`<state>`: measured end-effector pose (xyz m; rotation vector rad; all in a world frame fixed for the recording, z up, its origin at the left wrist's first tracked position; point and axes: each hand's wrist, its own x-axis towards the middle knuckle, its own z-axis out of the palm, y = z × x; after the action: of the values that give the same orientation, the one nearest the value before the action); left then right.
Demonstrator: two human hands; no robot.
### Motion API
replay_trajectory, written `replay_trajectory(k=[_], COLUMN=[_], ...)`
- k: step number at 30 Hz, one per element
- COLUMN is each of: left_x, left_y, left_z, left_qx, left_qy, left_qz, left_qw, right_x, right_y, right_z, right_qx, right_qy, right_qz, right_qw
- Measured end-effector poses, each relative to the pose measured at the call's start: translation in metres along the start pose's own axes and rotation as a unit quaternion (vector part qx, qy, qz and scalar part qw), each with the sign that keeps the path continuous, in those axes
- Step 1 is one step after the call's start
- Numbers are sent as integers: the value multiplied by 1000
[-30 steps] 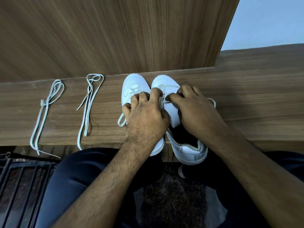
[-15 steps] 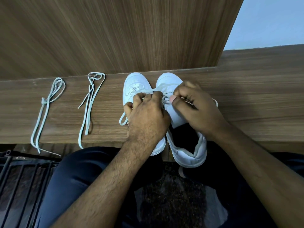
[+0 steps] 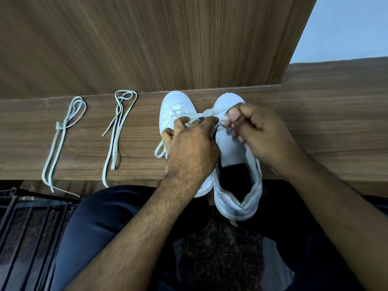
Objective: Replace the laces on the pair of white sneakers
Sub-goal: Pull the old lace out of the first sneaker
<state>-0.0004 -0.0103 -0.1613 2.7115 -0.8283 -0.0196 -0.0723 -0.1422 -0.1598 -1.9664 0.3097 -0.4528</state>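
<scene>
We have drawn the lace (image 3: pixel 210 114) up from the right sneaker (image 3: pixel 235 148) since a second ago — both our left hand (image 3: pixel 189 143) and right hand (image 3: pixel 260 135) pinch it, taut — so unlacing advances; spare laces (image 3: pixel 117 131) wait on the ledge (image 3: pixel 315 133).

We seem to be indoors, seated at a wood-grain ledge (image 3: pixel 315 122); behind it, a matching panel (image 3: pixel 147 43) and pale wall (image 3: pixel 346 24).
</scene>
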Motion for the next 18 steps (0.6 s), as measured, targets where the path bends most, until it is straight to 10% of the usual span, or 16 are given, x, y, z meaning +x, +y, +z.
replay_trajectory(k=[5,9,12,15,18], left_x=[1,-1,-1,0,-1], left_y=[1,0,1,0,0], left_z=[1,1,1,2,2], left_qx=[4,15,25,22,20], left_qy=[0,0,2,1,1], left_qz=[3,10,8,5,6], left_qw=[1000,1000,1000,1000,1000], right_x=[-3,-4,-4,-5,-3], right_y=[-23,-13,-5,2,3], right_z=[-8,-7,-3,5,5], right_qx=[353,-72,-356,-384,-154], right_qy=[69,36,-13,-18,45], right_qz=[75,35,-41,-53,-90], right_qw=[930,996,934,922,983])
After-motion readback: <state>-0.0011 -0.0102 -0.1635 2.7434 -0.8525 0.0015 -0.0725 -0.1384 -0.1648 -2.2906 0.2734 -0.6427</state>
